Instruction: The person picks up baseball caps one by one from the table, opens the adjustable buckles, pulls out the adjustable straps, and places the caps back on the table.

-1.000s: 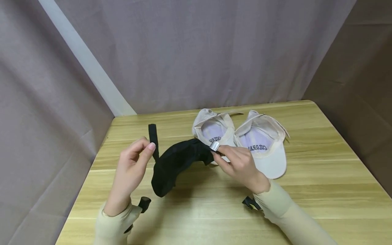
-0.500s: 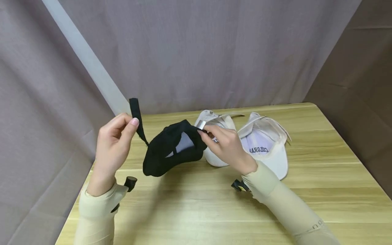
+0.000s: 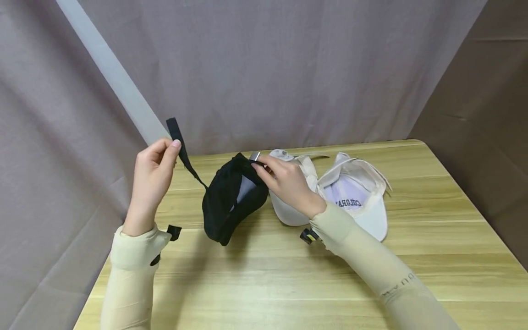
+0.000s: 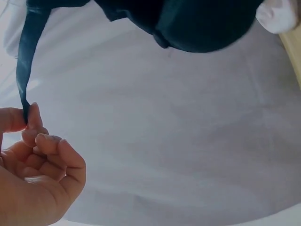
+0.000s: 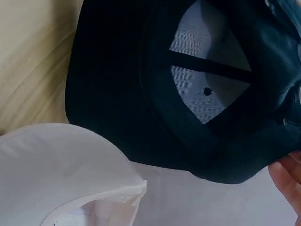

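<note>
Over the wooden table [image 3: 264, 288], seen from my head: I hold the black cap [image 3: 222, 197] up off the wood, tilted, its hollow partly showing.
Left hand [image 3: 152, 169]: my thumb and finger pinch the strap [image 3: 187, 160], its free end poking up past them.
Right hand [image 3: 288, 183]: I grip the cap's back edge beside the metal buckle [image 3: 255, 156].
Pale caps [image 3: 374, 217]: two lie behind and right.
Left wrist: the strap stretches taut from my pinch to the cap.
Right wrist: grey lining [image 5: 228, 96] shows inside; a pale brim [image 5: 61, 155] sits lower left.
</note>
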`<state>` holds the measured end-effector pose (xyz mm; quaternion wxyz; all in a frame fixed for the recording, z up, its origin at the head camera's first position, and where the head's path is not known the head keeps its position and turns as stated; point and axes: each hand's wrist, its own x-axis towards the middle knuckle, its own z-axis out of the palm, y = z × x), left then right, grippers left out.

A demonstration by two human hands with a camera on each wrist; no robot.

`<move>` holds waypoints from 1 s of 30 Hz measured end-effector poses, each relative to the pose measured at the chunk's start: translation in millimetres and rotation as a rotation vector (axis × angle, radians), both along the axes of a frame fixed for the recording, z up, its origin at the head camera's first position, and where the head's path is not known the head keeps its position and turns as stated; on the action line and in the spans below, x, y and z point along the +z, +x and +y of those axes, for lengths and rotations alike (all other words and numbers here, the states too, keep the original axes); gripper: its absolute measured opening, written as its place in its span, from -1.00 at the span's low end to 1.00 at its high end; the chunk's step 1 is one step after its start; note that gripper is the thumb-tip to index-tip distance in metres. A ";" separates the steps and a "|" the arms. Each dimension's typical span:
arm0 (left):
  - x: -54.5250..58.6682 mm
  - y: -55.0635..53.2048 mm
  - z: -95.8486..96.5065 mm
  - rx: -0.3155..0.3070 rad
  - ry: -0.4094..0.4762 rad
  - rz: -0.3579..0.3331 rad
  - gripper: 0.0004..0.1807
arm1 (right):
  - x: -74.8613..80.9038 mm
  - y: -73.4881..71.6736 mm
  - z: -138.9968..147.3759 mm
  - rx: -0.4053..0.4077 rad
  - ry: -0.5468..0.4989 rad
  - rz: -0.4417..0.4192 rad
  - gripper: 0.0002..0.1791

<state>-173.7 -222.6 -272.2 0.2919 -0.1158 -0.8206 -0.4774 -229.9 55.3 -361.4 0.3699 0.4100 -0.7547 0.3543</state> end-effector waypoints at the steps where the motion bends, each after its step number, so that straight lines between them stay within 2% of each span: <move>1: -1.0 -3.7 -1.8 0.010 0.002 -0.011 -0.64 | -0.2 -2.0 -1.3 -0.002 0.003 -0.021 -0.86; 6: -13.3 -25.3 -14.2 0.079 -0.019 -0.040 -0.63 | -3.0 -13.7 -9.8 0.003 -0.006 -0.138 -0.87; 14: -51.1 -56.7 -38.9 0.174 -0.069 -0.130 -0.57 | -12.5 -27.8 -28.8 -0.006 0.031 -0.251 -0.85; 21: -74.9 -82.9 -45.5 0.179 -0.101 -0.189 -0.55 | -16.2 -38.3 -42.6 -0.017 0.093 -0.305 -0.79; 27: -81.1 -101.4 -45.4 0.135 -0.053 -0.220 -0.54 | -16.6 -50.8 -60.1 -0.009 0.099 -0.316 -0.74; 30: -85.5 -109.0 -47.2 0.131 -0.010 -0.237 -0.54 | -19.4 -54.4 -70.7 -0.006 0.137 -0.317 -0.72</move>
